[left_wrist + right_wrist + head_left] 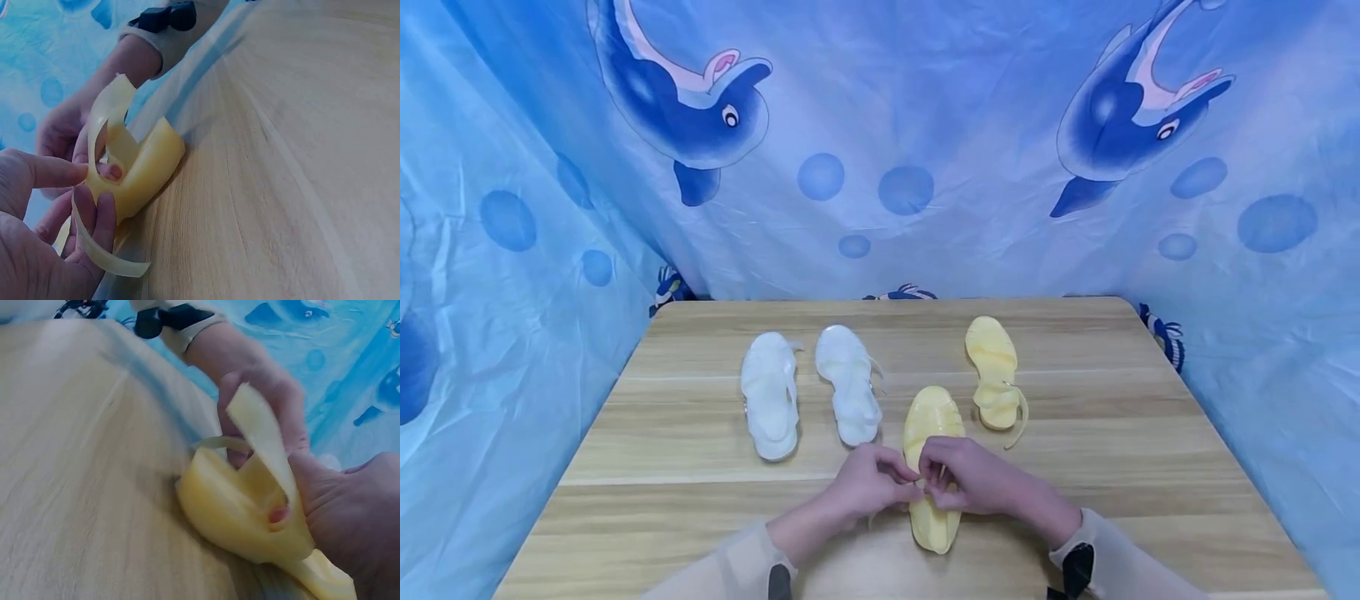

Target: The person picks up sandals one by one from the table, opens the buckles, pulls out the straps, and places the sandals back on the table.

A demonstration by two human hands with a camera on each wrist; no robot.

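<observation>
A yellow jelly sandal (932, 417) lies on the table with its toe pointing away from me. Both hands meet over its ankle part. My left hand (872, 483) pinches the thin ankle strap (109, 259), whose loose end curls down below the fingers in the left wrist view. From the other side, my right hand (973, 479) pinches the sandal's strap near the upright heel piece (259, 419); a fingertip pokes through the side opening in the right wrist view. The fingers hide the fastening itself.
A second yellow sandal (992, 358) lies farther back on the right, its strap loose. Two white sandals, one on the left (767, 392) and one nearer the middle (848, 383), lie side by side. The wooden table (685, 450) is bordered by a blue dolphin-print curtain (865, 108).
</observation>
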